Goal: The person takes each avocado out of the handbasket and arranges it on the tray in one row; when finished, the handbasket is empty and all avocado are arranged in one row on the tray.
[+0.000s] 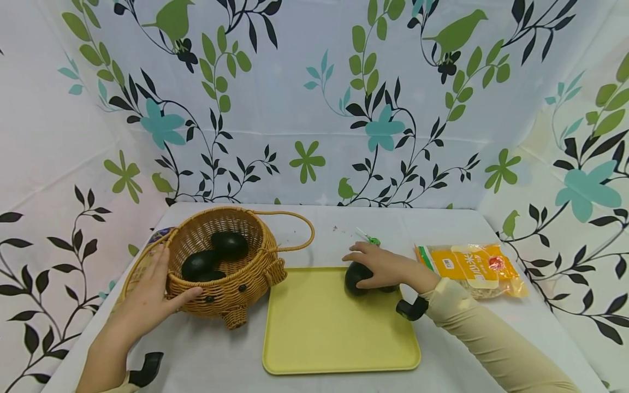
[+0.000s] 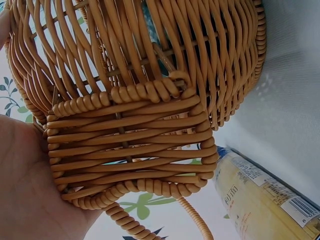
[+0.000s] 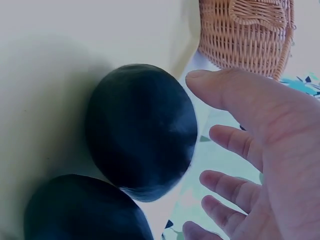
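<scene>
A pig-shaped wicker basket (image 1: 245, 284) with a long handle stands tilted at the left, with three dark, smooth avocados (image 1: 230, 245) visible inside. My left hand (image 1: 142, 300) rests against the basket's near left side, fingers straight along the wall and thumb extended by the rim. In the left wrist view its palm lies beside a woven flap (image 2: 130, 145). My right hand (image 1: 385, 267) hovers with spread fingers over an avocado (image 3: 142, 132) on the yellow tray (image 1: 339, 333). A gap shows between hand and fruit in the right wrist view. A second avocado (image 3: 85, 210) lies next to it.
Right of the tray lies an orange-and-clear food bag (image 1: 474, 270). A small green-tipped item (image 1: 373, 240) sits behind the right hand. Partly hidden by the basket is a yellowish printed package (image 2: 265, 195). Patterned fabric (image 1: 309, 109) hangs around the white table (image 1: 211, 360).
</scene>
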Tool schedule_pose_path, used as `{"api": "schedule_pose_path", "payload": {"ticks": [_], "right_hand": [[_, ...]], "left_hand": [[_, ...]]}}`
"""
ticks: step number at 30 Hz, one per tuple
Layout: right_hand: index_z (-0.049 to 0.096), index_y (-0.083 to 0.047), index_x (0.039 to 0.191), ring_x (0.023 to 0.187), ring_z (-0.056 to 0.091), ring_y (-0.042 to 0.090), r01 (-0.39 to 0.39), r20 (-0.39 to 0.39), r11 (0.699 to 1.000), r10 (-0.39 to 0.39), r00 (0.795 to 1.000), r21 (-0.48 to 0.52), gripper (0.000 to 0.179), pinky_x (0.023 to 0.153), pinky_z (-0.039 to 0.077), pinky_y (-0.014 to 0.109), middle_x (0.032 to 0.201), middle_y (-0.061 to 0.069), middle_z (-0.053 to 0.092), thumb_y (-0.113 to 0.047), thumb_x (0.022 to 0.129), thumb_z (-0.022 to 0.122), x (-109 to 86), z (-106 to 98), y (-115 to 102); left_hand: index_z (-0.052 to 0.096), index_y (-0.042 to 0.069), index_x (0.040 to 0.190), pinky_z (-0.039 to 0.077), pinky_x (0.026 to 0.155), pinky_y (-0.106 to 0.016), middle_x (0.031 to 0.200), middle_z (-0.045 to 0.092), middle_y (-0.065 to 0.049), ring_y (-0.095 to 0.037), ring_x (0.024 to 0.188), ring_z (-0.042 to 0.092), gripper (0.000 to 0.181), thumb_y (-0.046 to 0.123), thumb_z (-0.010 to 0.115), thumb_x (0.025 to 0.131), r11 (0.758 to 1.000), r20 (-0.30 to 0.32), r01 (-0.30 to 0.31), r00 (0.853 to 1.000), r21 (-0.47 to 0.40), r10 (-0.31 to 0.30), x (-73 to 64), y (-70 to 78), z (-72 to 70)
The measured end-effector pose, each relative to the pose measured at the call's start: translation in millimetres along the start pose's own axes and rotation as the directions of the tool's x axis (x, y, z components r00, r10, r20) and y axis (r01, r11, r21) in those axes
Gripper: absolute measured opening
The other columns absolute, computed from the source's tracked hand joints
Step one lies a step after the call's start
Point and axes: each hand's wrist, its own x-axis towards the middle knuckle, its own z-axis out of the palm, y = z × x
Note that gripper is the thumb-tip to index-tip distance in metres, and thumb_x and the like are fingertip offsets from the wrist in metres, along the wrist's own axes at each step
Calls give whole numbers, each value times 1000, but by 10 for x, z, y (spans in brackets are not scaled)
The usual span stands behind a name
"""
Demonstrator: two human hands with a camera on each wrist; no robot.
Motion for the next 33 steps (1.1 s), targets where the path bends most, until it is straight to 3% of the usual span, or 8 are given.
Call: {"api": "schedule_pose_path", "payload": {"ticks": [6,11,33], "right_hand": [[49,-17,136,136,35,37,-29,-7,1000,29,1000,-9,59,108,38,51,145,18,39,-35,84,69,13,-80,-3],[50,-14,135,137,31,41,-2,-36,1000,1,999,-11,59,109,34,55,143,21,40,-32,82,70,24,-166,-14],[47,-14,138,139,30,38,49,-98,998,-52,994,-32,60,110,34,54,146,20,37,-30,84,69,179,-589,-146]], "left_hand": [[-17,7,149,24,96,-77,156,-16,-20,-51,141,3,112,61,57,84,1000,-7,-9,1000,-8,8,-8,-3,-4],[-17,8,149,23,96,-77,156,-17,-20,-52,141,3,112,61,57,84,1000,-4,-6,1000,-7,6,-10,-11,-3],[-16,7,149,23,96,-76,156,-16,-20,-54,140,5,112,60,58,84,999,-16,-28,999,-17,28,-2,-27,9]]}}
